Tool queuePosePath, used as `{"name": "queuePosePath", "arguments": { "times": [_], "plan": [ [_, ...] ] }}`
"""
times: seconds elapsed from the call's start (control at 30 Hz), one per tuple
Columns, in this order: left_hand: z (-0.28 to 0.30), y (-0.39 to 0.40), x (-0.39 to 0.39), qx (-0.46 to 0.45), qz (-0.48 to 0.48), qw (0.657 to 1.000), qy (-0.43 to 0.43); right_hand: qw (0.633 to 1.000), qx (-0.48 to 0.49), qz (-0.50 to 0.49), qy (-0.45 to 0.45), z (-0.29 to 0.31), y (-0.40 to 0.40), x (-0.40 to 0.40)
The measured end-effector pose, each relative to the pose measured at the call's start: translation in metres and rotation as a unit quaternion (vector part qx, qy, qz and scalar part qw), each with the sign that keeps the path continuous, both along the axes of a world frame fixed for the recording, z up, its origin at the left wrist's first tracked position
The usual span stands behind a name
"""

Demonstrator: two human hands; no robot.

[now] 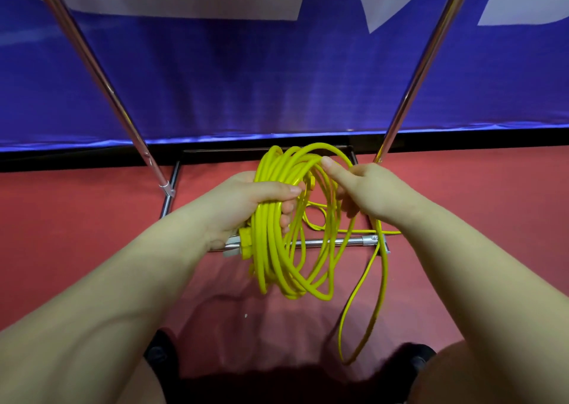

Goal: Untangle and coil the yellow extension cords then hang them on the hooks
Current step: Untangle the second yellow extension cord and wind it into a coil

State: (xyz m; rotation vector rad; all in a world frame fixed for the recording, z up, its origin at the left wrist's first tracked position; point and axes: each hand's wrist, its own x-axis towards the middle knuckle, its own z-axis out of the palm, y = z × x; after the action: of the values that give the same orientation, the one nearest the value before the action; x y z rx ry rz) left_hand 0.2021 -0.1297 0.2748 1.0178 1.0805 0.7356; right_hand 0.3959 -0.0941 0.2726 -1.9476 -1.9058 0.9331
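A yellow extension cord [277, 249] hangs as a coil of several loops in front of me, above the red floor. My left hand [246, 200] grips the coil's left side, fingers curled round the bundled strands. A yellow plug [245, 243] sticks out just below that hand. My right hand [366, 185] holds a strand at the coil's upper right, thumb lying along the top loop. A loose length of cord [361, 311] drops from the right hand in a long loop toward my feet and trails off to the right. No hooks are in view.
Two chrome poles [92, 65] [421, 65] of a metal rack rise left and right, with its base bar [332, 242] on the red floor [92, 212] behind the coil. A blue and white banner [277, 80] hangs close behind. My shoes [160, 354] show at the bottom.
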Motion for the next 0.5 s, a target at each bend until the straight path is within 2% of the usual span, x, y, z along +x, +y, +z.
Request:
{"name": "queuePosePath", "arguments": {
  "times": [0.07,0.1,0.17,0.23,0.3,0.37,0.43,0.5],
  "plan": [
    [0.003,-0.001,0.002,0.004,0.007,0.999,-0.033,0.997,-0.079,0.008,-0.01,-0.002,0.0,0.001],
    [0.004,0.0,0.003,0.004,0.018,0.999,-0.049,0.992,-0.11,0.033,-0.046,-0.005,0.0,0.003],
    [0.004,0.003,0.001,-0.002,0.069,0.995,-0.077,0.974,-0.159,0.095,-0.127,-0.009,-0.002,0.006],
    [0.004,0.009,-0.004,-0.016,0.131,0.985,-0.11,0.96,-0.207,0.119,-0.143,-0.013,-0.006,0.006],
    [0.004,0.016,-0.01,-0.039,0.174,0.973,-0.144,0.961,-0.214,0.135,-0.113,-0.016,-0.008,0.004],
    [0.004,0.019,-0.015,-0.05,0.196,0.968,-0.148,0.975,-0.17,0.128,-0.062,-0.015,-0.006,-0.002],
    [0.002,0.019,-0.017,-0.038,0.2,0.973,-0.112,0.987,-0.134,0.057,0.062,-0.013,-0.003,-0.006],
    [0.001,0.015,-0.014,-0.004,0.192,0.98,-0.052,0.968,-0.144,-0.021,0.202,-0.005,0.0,-0.008]
  ]
}}
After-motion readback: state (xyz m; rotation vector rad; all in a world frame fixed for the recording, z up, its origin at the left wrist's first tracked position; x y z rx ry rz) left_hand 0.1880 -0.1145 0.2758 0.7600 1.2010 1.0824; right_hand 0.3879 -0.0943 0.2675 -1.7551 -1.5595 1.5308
